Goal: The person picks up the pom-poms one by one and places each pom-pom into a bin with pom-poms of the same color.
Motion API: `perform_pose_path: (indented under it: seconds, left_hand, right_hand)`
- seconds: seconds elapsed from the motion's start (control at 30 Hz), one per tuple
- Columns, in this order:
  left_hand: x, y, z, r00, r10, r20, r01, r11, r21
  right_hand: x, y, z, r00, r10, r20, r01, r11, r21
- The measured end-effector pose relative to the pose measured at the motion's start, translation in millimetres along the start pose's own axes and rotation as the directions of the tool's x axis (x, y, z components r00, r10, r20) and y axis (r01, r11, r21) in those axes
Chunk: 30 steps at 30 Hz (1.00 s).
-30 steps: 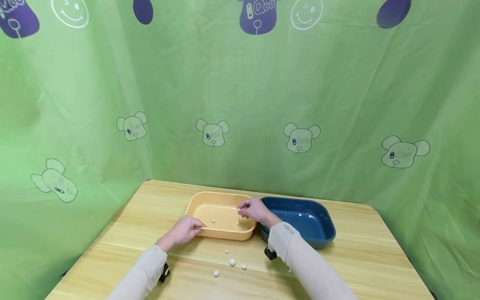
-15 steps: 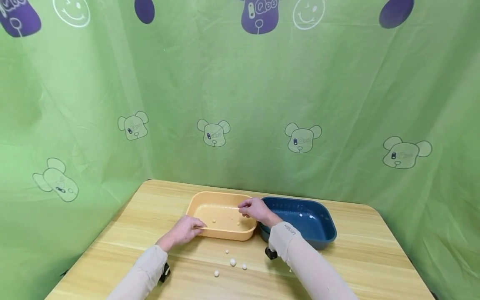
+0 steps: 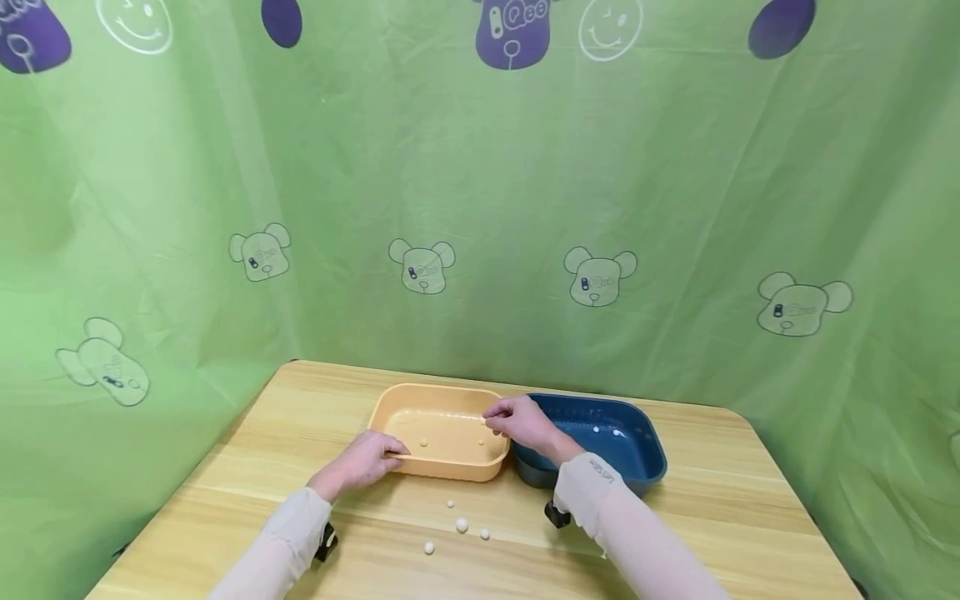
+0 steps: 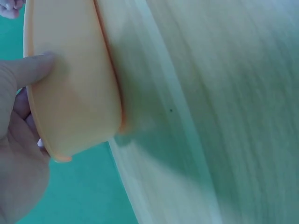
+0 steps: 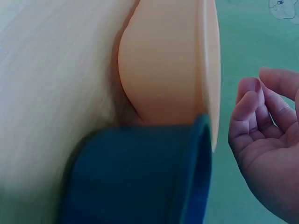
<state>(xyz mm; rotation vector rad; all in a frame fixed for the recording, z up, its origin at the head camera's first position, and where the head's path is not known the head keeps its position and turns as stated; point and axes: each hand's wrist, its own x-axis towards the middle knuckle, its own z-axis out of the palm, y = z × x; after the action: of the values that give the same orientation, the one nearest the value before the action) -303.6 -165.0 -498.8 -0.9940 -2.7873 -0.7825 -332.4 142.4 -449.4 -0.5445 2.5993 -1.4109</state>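
At the near-left corner of the peach basin (image 3: 450, 468), my left hand (image 3: 367, 460) grips the rim. The left wrist view shows the thumb (image 4: 39, 67) on the basin's outer wall and the fingers behind the rim. My right hand (image 3: 521, 421) hovers over the basin's right end, its thumb and fingertips (image 5: 250, 84) drawn together. I cannot tell whether something tiny sits between them. Inside the basin lie two small pale balls, one left of middle (image 3: 423, 442) and another small ball (image 3: 481, 442) nearer the right hand.
A dark blue basin (image 3: 651, 462) stands against the peach one on the right, with small white balls (image 3: 617, 432) inside. Several white balls, among them a larger ball (image 3: 462, 525), lie on the wooden table (image 3: 712, 517) in front. Green curtain (image 3: 480, 333) surrounds the table.
My right hand has drawn slightly to the right, its forearm with it. A small ball in the peach basin has shifted slightly right. My left hand keeps its grip on the rim.
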Motion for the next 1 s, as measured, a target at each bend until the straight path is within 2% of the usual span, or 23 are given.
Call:
perform_pose_path:
  seconds: [0.13, 0.3, 0.4, 0.6, 0.73, 0.83, 1.0]
  left_hand:
    - [0.2, 1.2, -0.7, 1.000, -0.014, 0.014, 0.014, 1.000, -0.001]
    - [0.7, 6.6, -1.9, 0.998, -0.049, 0.034, 0.051, 0.997, -0.059]
    - [1.5, 13.0, -4.2, 0.999, -0.044, 0.025, 0.046, 0.996, -0.076]
    - [0.5, 34.9, -11.4, 0.999, 0.045, -0.030, -0.047, 0.998, -0.047]
    - [-3.4, 53.2, -14.7, 0.992, 0.121, -0.027, -0.122, 0.990, -0.067]
    - [-6.8, 64.8, -15.2, 0.988, 0.152, 0.016, -0.149, 0.984, -0.100]
    - [-9.9, 76.8, -10.5, 0.971, 0.177, 0.164, -0.158, 0.980, -0.124]
  right_hand:
    - [-9.1, -2.1, -8.3, 1.000, -0.016, -0.017, 0.016, 1.000, -0.014]
    - [-20.3, -0.3, -18.9, 0.999, 0.017, -0.036, -0.017, 1.000, -0.014]
    - [-27.5, 2.6, -25.8, 0.998, 0.031, -0.049, -0.033, 0.999, -0.038]
    - [-46.4, 10.9, -41.9, 0.998, -0.012, -0.068, 0.000, 0.984, -0.178]
    - [-62.5, 20.4, -54.5, 0.996, -0.059, -0.062, 0.041, 0.962, -0.270]
    - [-76.1, 27.4, -64.2, 0.995, -0.088, -0.046, 0.068, 0.938, -0.339]
    - [-96.6, 38.9, -81.3, 0.994, -0.106, -0.029, 0.083, 0.895, -0.438]
